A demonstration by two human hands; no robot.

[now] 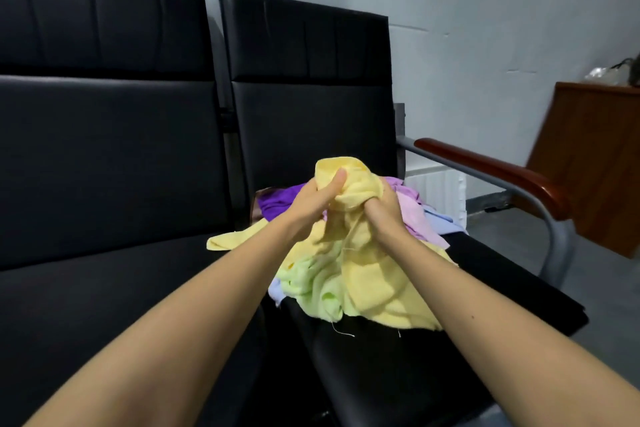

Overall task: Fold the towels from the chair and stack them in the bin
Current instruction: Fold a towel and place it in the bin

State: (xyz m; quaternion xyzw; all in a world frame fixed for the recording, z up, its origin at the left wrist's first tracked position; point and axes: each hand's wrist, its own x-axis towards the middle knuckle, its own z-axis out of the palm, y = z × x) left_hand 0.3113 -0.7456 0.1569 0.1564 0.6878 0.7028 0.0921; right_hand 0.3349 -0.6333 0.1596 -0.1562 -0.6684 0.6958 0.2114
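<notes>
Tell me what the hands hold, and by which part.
Both the left hand and the right hand grip the soft yellow cloth towel by its bunched upper part.

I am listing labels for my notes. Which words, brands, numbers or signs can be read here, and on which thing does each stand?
None: no text shows on the yellow towel, the pile of towels, the black chair, the wooden cabinet or the wall.

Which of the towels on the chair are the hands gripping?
The yellow towel, bunched between the left hand and right hand. The green towel, purple towel and pink towel lie ungripped on the chair.
</notes>
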